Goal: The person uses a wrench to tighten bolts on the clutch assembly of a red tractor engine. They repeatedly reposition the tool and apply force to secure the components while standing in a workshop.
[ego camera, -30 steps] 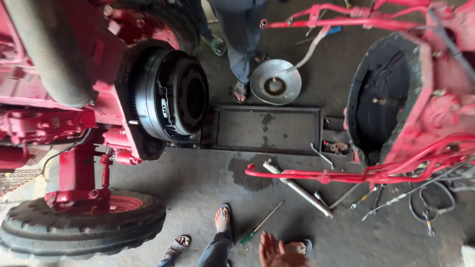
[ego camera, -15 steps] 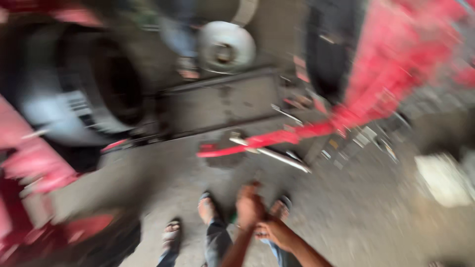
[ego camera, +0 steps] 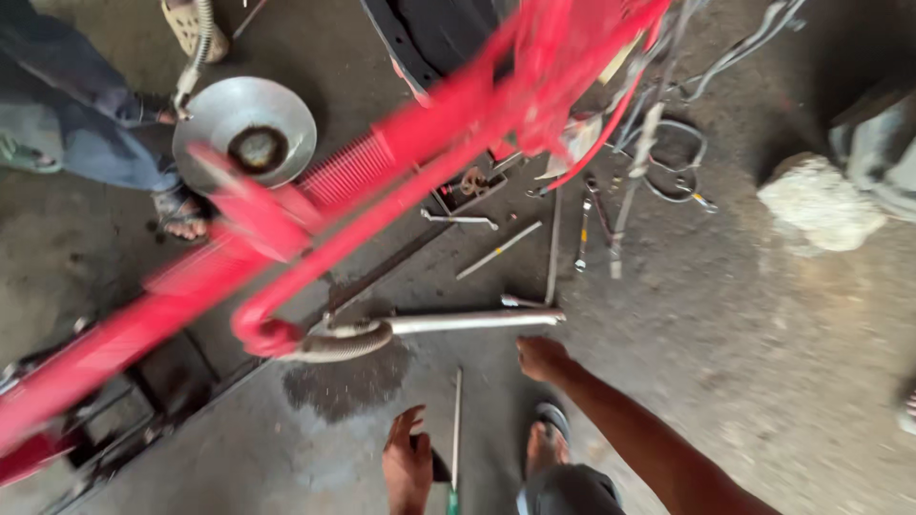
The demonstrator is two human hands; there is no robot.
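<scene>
My right hand point(ego camera: 542, 359) reaches forward at the end of a bare arm and hovers just short of a long grey metal pipe tool point(ego camera: 472, 322) lying on the concrete floor. It holds nothing, and its fingers are loosely curved. My left hand point(ego camera: 408, 465) is low in the view with fingers spread and empty. It is beside a thin screwdriver point(ego camera: 455, 434) with a green handle that lies between my feet. My sandalled right foot point(ego camera: 549, 441) stands under my right arm.
Blurred red tractor bars point(ego camera: 401, 181) cross from lower left to top centre. A round metal bowl point(ego camera: 245, 129) sits upper left beside another person's sandalled feet point(ego camera: 179, 212). Spanners and rods point(ego camera: 534, 243) lie scattered ahead. Cables point(ego camera: 673, 157) and a pale rock point(ego camera: 821, 205) are at right.
The view has swung right and down, so the tractor's clutch housing and tyre are gone from sight. My right arm has stretched out toward the pipe tool, and my left hand has come into view.
</scene>
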